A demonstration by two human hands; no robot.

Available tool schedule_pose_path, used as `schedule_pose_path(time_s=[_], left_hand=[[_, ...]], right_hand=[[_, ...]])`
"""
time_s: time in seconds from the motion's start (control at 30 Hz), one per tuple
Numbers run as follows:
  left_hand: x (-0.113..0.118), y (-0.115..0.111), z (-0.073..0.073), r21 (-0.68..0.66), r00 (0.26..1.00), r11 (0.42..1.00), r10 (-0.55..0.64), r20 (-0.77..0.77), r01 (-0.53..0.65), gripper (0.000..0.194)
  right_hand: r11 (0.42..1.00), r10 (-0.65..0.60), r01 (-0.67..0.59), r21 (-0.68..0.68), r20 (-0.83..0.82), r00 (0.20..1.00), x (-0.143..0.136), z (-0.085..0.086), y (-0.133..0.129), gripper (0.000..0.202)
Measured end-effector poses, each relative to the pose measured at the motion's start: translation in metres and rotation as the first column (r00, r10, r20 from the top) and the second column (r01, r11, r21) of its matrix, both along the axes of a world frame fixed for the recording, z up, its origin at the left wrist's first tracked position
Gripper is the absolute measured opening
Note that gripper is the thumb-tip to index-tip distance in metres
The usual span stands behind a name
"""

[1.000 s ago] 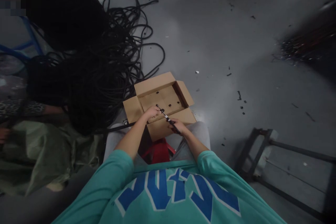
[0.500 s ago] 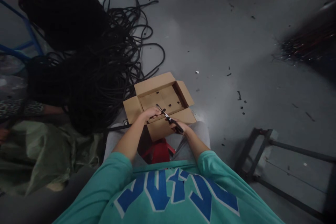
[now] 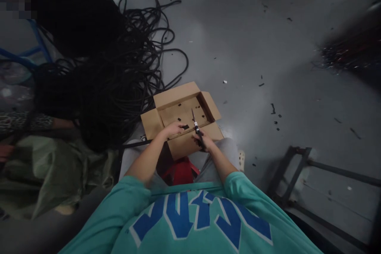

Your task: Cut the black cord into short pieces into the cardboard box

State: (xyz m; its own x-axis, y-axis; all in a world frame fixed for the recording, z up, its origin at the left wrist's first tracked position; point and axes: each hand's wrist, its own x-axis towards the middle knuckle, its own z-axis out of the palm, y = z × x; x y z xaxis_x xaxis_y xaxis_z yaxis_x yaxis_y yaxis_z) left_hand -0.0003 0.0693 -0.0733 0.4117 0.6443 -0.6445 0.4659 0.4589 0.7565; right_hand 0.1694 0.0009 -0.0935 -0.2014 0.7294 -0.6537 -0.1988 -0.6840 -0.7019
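Observation:
An open cardboard box (image 3: 177,96) lies in front of my knees, with several small black pieces on its bottom. Over its near left part, my left hand (image 3: 173,128) is closed on a short black piece (image 3: 186,127) that sticks out past the fingertips. My right hand (image 3: 204,139) grips scissors (image 3: 197,128) by their dark handles, over the box's near flap. The blades point away from me, up and slightly left in the view, a little to the right of the black piece and apart from it.
Black cable or tubing (image 3: 119,75) is heaped at the left, beside a person's arm (image 3: 62,123) and green cloth (image 3: 53,166). A dark metal frame (image 3: 342,170) stands at the lower right. Black scraps (image 3: 273,108) dot the floor.
The scissors have swung away from my left hand to the right and now point more straight ahead. More of the black piece shows at my left fingertips. An additional small piece shows inside the box.

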Motion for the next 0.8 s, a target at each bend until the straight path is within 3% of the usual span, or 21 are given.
schedule_pose_path(time_s=[0.17, 0.33, 0.6, 0.8], left_hand=[[0.023, -0.029, -0.003, 0.147, 0.997, 0.986, -0.081, -0.001, 0.080, 0.036], [0.023, -0.038, -0.005, 0.222, 0.988, 0.965, -0.123, -0.095, 0.142, 0.021], [0.000, -0.015, 0.005, 0.312, 0.974, 0.944, 0.163, -0.156, -0.108, 0.035], [-0.015, -0.006, 0.001, 0.307, 0.946, 0.926, 0.277, -0.167, -0.218, 0.041]], right_hand=[[0.984, -0.124, 0.114, 0.139, 0.068, 0.990, -0.006, 0.000, 0.001, 0.055], [0.979, -0.166, 0.160, 0.125, 0.045, 0.985, -0.002, -0.001, 0.001, 0.055], [0.997, 0.032, -0.028, -0.067, 0.067, 0.997, 0.004, 0.008, -0.013, 0.042], [0.980, 0.197, -0.196, -0.018, 0.024, 0.980, 0.007, 0.014, -0.021, 0.052]])
